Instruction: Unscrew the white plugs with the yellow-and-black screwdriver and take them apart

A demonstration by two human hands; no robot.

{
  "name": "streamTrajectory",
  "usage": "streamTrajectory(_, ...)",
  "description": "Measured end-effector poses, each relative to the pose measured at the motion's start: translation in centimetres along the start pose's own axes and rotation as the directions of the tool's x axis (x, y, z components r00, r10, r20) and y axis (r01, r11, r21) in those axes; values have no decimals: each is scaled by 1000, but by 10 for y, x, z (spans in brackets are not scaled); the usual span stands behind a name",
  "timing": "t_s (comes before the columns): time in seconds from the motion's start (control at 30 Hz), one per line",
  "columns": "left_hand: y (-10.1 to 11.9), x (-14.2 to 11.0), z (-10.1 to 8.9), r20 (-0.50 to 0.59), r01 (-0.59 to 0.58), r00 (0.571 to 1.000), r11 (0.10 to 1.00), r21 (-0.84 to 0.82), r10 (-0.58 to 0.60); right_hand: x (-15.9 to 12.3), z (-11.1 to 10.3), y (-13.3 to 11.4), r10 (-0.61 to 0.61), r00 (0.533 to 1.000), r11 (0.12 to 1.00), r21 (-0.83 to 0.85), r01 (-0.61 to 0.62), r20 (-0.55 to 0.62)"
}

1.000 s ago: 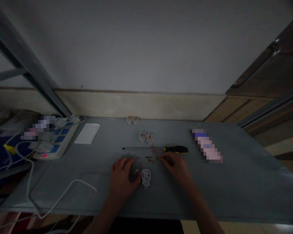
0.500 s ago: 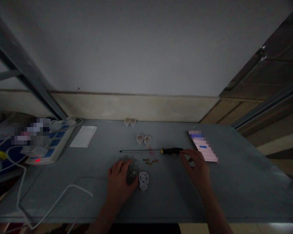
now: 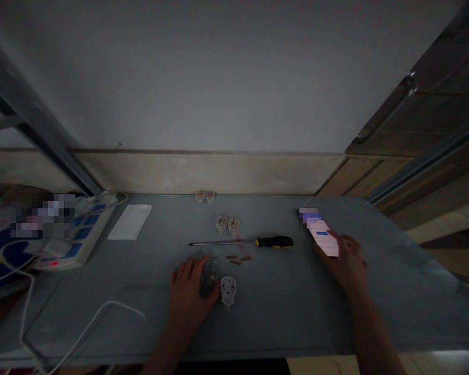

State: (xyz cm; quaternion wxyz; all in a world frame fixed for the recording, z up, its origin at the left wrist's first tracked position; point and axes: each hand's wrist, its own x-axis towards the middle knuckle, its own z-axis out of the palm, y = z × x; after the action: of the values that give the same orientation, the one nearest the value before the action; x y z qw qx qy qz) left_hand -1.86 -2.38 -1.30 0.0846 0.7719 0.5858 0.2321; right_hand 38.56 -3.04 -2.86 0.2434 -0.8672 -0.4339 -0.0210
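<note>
My left hand (image 3: 188,291) curls over a dark grey round plug casing (image 3: 210,278), which rests on the grey table (image 3: 281,307). Just right of it lies a white plug base (image 3: 228,291) with pin holes. My right hand (image 3: 346,263) lies on the lower right of a phone (image 3: 321,234) with a lit, blurred screen, its fingers spread over the edge. A yellow-and-black screwdriver (image 3: 275,242) lies between my hands, with several small brass pins (image 3: 235,259) below its shaft. Two pairs of white plug parts (image 3: 227,225) (image 3: 205,196) sit farther back.
A white power strip (image 3: 76,234) with blue switches and a red light stands at the far left, partly blurred. A white paper sheet (image 3: 130,222) lies beside it, and a white cable (image 3: 94,317) runs along the table's front left. A wall bounds the back edge.
My right hand has moved right, away from the screwdriver handle and onto the phone. My left hand stays on the casing. The whole view has shifted slightly.
</note>
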Motion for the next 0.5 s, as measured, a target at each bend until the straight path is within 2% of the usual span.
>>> streamTrajectory(0.13,-3,-1,2,3,-7,1000,1000,-11,7,-1,-1,0,-15,1000,1000,-8,15,8)
streamTrajectory(0.33,-8,-1,4,-17,-32,999,999,-2,32,1,2,5,-20,998,997,77,24,-53)
streamTrajectory(0.5,-5,-2,2,-17,-31,999,1000,4,31,-5,-11,-5,-108,973,965,212,152,-206)
